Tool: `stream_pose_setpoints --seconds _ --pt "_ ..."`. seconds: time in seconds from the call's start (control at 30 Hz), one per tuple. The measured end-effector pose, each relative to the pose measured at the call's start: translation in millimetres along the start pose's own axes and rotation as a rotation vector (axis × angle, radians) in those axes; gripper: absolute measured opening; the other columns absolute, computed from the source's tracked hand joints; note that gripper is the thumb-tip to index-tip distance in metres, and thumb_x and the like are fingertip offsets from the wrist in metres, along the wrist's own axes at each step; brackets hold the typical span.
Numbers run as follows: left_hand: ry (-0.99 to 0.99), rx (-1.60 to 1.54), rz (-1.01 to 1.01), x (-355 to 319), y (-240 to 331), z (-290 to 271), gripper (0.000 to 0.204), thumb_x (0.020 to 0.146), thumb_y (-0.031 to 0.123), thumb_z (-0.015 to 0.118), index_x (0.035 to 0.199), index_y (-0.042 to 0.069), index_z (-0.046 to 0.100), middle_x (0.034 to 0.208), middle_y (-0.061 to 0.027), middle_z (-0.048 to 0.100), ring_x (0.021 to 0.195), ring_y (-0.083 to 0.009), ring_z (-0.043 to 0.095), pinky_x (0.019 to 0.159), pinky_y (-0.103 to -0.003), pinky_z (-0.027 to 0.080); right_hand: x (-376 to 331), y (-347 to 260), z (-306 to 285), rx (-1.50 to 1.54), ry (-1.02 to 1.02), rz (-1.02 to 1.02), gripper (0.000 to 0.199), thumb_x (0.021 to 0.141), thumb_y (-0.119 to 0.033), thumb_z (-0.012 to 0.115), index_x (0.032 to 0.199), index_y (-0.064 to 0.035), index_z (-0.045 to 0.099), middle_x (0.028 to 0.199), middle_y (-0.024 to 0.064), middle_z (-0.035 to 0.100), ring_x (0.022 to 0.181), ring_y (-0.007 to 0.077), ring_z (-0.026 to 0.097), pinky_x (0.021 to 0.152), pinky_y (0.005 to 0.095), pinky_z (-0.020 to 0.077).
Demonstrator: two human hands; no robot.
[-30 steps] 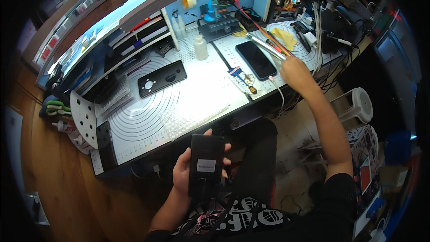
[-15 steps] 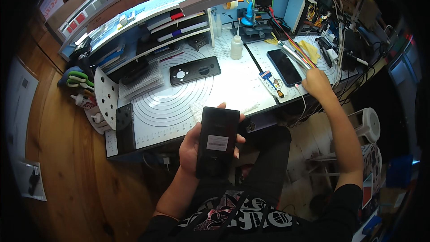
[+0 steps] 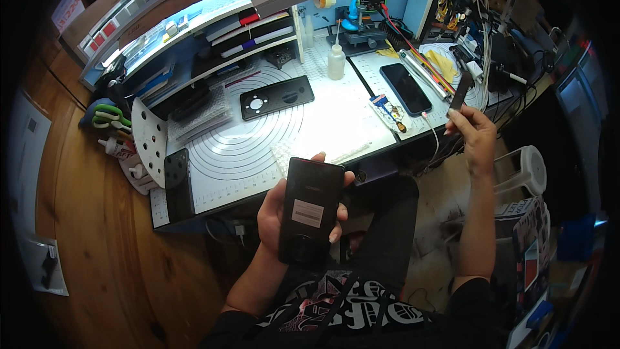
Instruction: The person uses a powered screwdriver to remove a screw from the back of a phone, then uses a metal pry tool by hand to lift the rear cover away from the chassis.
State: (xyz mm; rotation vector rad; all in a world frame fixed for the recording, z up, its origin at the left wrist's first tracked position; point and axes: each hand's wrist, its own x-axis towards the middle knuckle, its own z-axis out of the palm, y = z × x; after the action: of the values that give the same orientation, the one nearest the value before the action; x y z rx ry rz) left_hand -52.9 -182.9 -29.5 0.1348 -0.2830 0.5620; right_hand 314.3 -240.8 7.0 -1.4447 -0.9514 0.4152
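The person wears a black shirt [image 3: 423, 336] whose left sleeve [image 3: 226, 333] and right sleeve [image 3: 475, 297] are short, leaving 2 bare forearms [image 3: 478, 226]. Large white lettering [image 3: 378, 313] in an ornate, heavy blackletter shape spans the front, with 1 pink-red graphic [image 3: 313, 310] toward the wearer's left. The trousers [image 3: 394, 216] are black. The left hand [image 3: 272, 213] and right hand [image 3: 476, 137] are ungloved.

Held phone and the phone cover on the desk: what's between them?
In the head view, bubble wrap near the held phone, then ringed mat up to the phone cover.
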Motion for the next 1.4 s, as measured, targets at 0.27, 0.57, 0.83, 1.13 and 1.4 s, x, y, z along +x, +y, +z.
stream_pose_setpoints --seconds 0.27,0.57,0.83,1.13,1.4 --pt "0.115 -0.059 -0.028 2.3 -8.6 -4.2 0.062 0.107 0.046 0.030 0.164 0.026 0.011 0.164 -0.0219 0.024 0.109 -0.0404 0.057 0.071 -0.049 0.055 -109.2 -40.3 94.8 0.646 -0.113 0.095 0.012 0.093 0.007 0.063 0.105 0.0055 0.066 0.091 0.0162 0.073 0.080 0.0237 0.074 0.076 0.0348 0.0620" --pt "0.145 -0.039 0.059 5.4 -18.6 -9.4 0.063 0.108 0.047 0.028 0.164 0.023 0.011 0.153 -0.0254 0.038 0.109 -0.0392 0.060 0.070 -0.048 0.057 -137.0 -69.3 137.3 0.676 -0.064 0.272 0.017 0.097 -0.002 0.065 0.112 0.0069 0.066 0.099 0.0140 0.074 0.089 0.0176 0.073 0.080 0.0282 0.0606" --pt "0.150 -0.037 0.035 6.4 -21.8 -11.5 0.061 0.108 0.048 0.028 0.163 0.026 0.013 0.148 -0.0248 0.039 0.106 -0.0371 0.057 0.066 -0.044 0.055 -135.6 -66.9 140.9 0.637 0.007 0.282 0.017 0.096 -0.003 0.067 0.110 0.0064 0.069 0.090 0.0123 0.074 0.081 0.0150 0.073 0.073 0.0249 0.0589" --pt "0.209 0.022 0.051 6.7 -22.0 -8.7 0.060 0.108 0.049 0.029 0.163 0.029 0.015 0.144 -0.0252 0.038 0.103 -0.0346 0.055 0.064 -0.042 0.055 -135.5 -66.0 142.0 0.621 0.020 0.270 0.016 0.096 -0.003 0.067 0.109 0.0066 0.069 0.090 0.0120 0.074 0.080 0.0141 0.072 0.073 0.0244 0.0587" --pt "0.212 0.210 0.080 9.5 -23.3 -8.7 0.061 0.107 0.046 0.028 0.162 0.018 0.021 0.144 -0.0259 0.042 0.107 -0.0376 0.059 0.069 -0.046 0.056 -135.6 -63.4 144.6 0.592 0.070 0.294 0.014 0.095 -0.002 0.067 0.107 0.0070 0.069 0.089 0.0121 0.073 0.076 0.0124 0.070 0.069 0.0237 0.0584"
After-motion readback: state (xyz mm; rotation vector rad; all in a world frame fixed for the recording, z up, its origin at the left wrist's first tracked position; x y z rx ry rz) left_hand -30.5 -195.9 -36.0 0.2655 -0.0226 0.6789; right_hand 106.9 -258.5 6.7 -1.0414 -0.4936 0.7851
